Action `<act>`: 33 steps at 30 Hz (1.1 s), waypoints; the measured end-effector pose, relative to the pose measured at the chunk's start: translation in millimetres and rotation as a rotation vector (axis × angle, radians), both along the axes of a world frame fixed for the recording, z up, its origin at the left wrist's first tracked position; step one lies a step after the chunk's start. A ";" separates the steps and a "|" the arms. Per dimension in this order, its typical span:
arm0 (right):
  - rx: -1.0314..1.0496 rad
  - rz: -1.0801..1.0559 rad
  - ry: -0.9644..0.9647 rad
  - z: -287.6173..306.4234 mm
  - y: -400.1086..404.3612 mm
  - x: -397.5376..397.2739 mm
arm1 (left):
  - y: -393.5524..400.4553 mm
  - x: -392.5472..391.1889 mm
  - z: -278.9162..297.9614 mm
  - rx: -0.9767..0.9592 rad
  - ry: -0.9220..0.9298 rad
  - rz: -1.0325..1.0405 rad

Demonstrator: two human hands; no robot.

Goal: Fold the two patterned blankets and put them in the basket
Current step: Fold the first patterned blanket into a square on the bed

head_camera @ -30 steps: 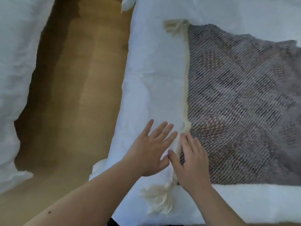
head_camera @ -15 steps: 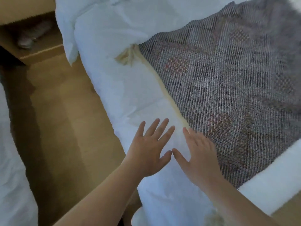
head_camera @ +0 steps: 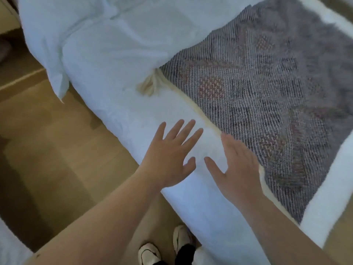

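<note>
A grey woven patterned blanket (head_camera: 267,96) with reddish diamond motifs lies flat on the white bed (head_camera: 118,60). A cream tassel (head_camera: 149,86) marks its far left corner, and a cream edge runs down toward my hands. My left hand (head_camera: 170,157) hovers open over the white sheet beside that edge, fingers spread. My right hand (head_camera: 236,167) is open too, its fingers at the blanket's edge. Neither hand holds anything. No basket or second blanket is in view.
Wooden floor (head_camera: 47,150) lies left of the bed. A white pillow corner (head_camera: 57,77) hangs over the bed's side. My feet in white slippers (head_camera: 166,247) stand by the bed. A strip of another white bed (head_camera: 9,249) shows at lower left.
The view has swung, so the blanket now runs up to the right. Both hands have lifted from the blanket's edge and spread apart; the left thumb no longer touches the right hand.
</note>
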State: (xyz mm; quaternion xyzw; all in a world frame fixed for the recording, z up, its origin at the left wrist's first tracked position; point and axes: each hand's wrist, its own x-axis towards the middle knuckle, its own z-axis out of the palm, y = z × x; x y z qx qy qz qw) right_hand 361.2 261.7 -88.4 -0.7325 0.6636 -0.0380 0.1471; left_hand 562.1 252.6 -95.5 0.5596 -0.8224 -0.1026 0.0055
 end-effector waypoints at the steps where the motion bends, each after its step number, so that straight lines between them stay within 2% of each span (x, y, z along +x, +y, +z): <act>1: 0.019 -0.022 0.005 -5.2 -6.7 -5.8 | -13.7 -3.4 -4.9 0.007 0.002 -0.037; 4: 0.055 -0.093 -0.041 -23.7 -25.7 -10.8 | -52.9 -9.3 -14.2 0.047 0.004 -0.161; 9: 0.071 -0.133 -0.156 -50.0 -93.3 11.7 | -142.0 -8.3 -30.9 0.049 -0.109 -0.324; 16: 0.213 -0.193 -0.127 -69.6 -158.8 15.4 | -232.4 4.8 -52.6 0.091 -0.179 -0.444; 20: 0.260 -0.244 -0.149 -77.6 -178.2 31.8 | -274.0 30.4 -74.1 0.135 -0.141 -0.584; 26: 0.288 -0.272 0.078 -89.1 -186.2 78.2 | -311.5 98.2 -103.9 0.106 -0.026 -0.769; 29: 0.183 -0.341 0.068 -91.1 -190.9 99.7 | -326.0 121.7 -111.6 0.041 0.075 -0.855; 33: 0.055 -0.403 0.052 -91.6 -196.9 117.2 | -345.6 128.5 -114.9 -0.016 0.117 -0.970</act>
